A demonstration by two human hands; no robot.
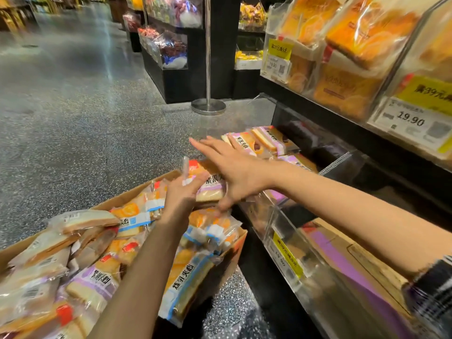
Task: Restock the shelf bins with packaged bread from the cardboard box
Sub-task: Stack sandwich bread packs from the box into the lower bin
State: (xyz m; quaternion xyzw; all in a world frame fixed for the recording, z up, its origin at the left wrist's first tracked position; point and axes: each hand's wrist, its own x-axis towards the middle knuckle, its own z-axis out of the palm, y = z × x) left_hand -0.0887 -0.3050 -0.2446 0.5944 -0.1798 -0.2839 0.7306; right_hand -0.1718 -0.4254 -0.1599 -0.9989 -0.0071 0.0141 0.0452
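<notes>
Above the far corner of the cardboard box [137, 194], the left hand [182, 195] grips a purple-labelled bread pack [210, 185], fingers curled round its near end. The right hand [236, 172] lies spread over the pack's top, fingers straight and reaching toward the low shelf bin [340, 162], where matching packs [259, 141] already lie (same purple label). To do this well, I'd carry the pack level over the bin's clear front wall and set it against those packs, label up. Motion blur smears the fingertips, and the bin's inside behind the arm is hidden.
</notes>
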